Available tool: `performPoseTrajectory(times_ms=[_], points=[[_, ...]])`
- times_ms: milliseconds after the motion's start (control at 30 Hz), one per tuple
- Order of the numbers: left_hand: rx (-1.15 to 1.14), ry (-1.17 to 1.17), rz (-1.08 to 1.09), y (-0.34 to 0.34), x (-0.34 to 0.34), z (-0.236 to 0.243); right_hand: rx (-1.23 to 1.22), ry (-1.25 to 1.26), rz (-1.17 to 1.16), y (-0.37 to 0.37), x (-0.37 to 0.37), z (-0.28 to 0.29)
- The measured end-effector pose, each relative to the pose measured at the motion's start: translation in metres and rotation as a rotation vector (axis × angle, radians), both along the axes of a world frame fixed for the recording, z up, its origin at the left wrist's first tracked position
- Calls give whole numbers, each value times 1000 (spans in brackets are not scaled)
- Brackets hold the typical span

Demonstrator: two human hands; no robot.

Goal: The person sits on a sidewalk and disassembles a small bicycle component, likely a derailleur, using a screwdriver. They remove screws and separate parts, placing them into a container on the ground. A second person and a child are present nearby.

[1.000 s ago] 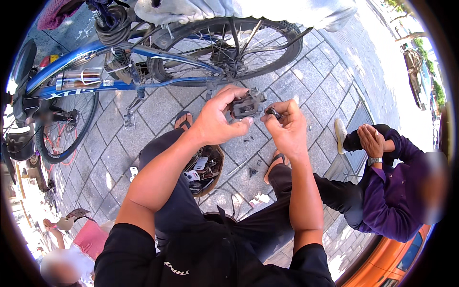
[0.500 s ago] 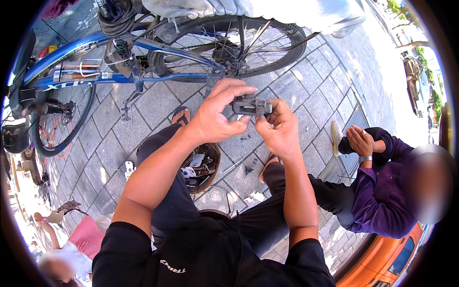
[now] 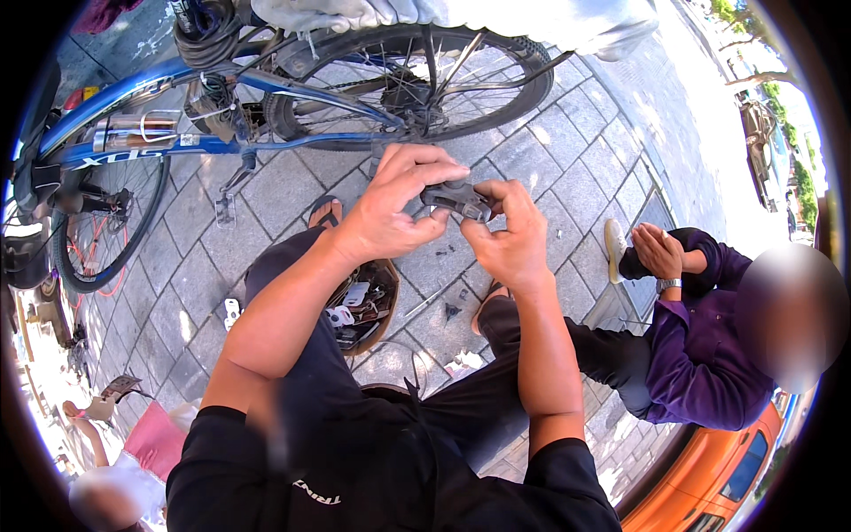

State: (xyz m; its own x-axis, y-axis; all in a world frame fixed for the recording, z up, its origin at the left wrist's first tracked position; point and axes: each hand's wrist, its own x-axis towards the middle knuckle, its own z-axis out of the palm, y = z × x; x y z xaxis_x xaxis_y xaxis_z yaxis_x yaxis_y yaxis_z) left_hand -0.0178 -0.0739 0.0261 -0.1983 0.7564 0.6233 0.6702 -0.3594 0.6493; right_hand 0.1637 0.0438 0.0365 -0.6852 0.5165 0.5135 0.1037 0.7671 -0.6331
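Note:
Between my two hands is a small dark grey mechanical part (image 3: 456,199), perhaps a bicycle fitting; its exact kind is unclear. My left hand (image 3: 397,197) pinches its left end, thumb below and fingers above. At its right end, my right hand (image 3: 512,232) grips it between thumb and bent fingers. Just beyond my hands the blue bicycle (image 3: 292,142) lies on its side, its rear wheel (image 3: 405,89) closest to them. Below my left forearm stands a round tub (image 3: 387,310) of loose parts and tools.
Small dark parts (image 3: 452,311) lie on the grey paving (image 3: 292,195) between my feet. A white metal piece (image 3: 232,312) is left of my knee. A person in purple (image 3: 709,355) sits at the right with hands together. An orange car (image 3: 718,470) stands behind that person.
The dark part has been turned and tilted in my fingers, its right end now lower. Both hands still grip it. The view has shifted slightly.

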Motion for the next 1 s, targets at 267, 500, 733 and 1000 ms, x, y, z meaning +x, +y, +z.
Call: performPoseTrajectory(times_ms=[267,500,733,1000], points=[[10,-21,11,1,1,1,22,-14,-25,0,1,-1],[-156,-305,-46,1,1,1,-287,4,-49,0,-3,-6],[-314,-1005,-244,6,-2,-8,-874,132,145,8,-1,-6],[-346,-1272,-268,8,-12,-13,-986,159,156,13,-2,-13]])
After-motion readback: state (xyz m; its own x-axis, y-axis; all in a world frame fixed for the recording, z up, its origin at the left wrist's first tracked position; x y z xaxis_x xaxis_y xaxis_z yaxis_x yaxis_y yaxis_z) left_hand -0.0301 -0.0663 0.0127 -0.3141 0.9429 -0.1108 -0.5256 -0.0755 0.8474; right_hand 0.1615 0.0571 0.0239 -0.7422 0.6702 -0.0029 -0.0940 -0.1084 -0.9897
